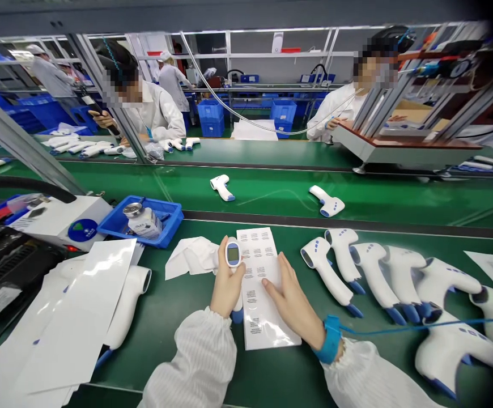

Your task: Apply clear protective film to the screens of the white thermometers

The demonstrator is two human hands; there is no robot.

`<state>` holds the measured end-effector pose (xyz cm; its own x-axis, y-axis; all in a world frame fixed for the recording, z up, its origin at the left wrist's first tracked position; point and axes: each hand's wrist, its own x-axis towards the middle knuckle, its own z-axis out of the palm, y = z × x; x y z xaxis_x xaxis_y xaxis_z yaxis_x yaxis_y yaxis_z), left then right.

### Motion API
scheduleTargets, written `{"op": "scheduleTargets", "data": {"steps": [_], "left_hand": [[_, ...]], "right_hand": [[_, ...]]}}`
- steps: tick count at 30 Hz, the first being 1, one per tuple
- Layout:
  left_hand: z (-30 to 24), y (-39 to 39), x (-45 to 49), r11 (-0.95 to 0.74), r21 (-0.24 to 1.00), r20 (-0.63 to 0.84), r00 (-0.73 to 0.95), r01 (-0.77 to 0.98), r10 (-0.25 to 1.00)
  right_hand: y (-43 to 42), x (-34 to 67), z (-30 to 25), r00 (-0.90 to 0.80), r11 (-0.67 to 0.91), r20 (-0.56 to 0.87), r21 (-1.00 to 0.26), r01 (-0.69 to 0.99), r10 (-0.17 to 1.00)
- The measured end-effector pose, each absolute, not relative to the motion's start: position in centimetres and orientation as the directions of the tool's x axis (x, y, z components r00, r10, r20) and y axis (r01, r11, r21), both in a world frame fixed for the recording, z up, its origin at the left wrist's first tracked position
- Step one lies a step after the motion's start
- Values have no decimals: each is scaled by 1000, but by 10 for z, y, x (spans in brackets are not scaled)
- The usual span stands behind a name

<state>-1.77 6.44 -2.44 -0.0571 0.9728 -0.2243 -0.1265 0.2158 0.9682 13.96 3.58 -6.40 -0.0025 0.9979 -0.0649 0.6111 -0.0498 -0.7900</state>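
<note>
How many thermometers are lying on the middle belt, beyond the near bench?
2. One thermometer lies mid-belt; the other thermometer lies to its right. The left end of the belt passes behind a post, so more may be hidden.

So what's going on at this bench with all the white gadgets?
A person holds a white thermometer upright in the left hand, screen toward the camera. The right hand rests on a sheet of small printed labels lying on the green bench. More thermometers lie in a row to the right; two other people work across the belt.
</note>
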Motion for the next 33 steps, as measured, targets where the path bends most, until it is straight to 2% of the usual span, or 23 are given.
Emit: {"op": "scheduleTargets", "data": {"steps": [2, 4, 7, 9, 11, 16, 20, 27, 33], "left_hand": [[-14, 60, -20, 193, 975, -204, -91, -112, 975], [-1, 50, -21, 212, 969, -225, -98, -130, 969], [13, 27, -15, 378, 897, -384, 19, -231, 923], [13, 10, -6, 465, 844, -464, 71, -267, 883], [5, -1, 5, 484, 832, -482, 76, -270, 873], [-16, -5, 20, 383, 903, -385, 30, -193, 922], [-14, -1, 19, 369, 914, -365, 51, -170, 929], [-15, -1, 16, 432, 895, -422, 98, -113, 901], [-17, -1, 15, 420, 895, -409, 100, -153, 907]], "right_hand": [[41, 146, -58, 8, 16, 27, -773, 634, 1000], [52, 153, -52, -76, 153, 137, -737, 659, 988], [70, 159, -46, -216, 274, 172, -691, 669, 961], [76, 161, -48, -207, 259, 161, -696, 670, 965], [77, 163, -52, -163, 233, 167, -709, 665, 972], [70, 171, -63, -138, 246, 211, -671, 699, 968], [70, 172, -65, -106, 236, 228, -679, 695, 968], [74, 168, -59, -95, 166, 136, -787, 594, 986], [83, 163, -55, -72, 114, 89, -728, 676, 993]]}}
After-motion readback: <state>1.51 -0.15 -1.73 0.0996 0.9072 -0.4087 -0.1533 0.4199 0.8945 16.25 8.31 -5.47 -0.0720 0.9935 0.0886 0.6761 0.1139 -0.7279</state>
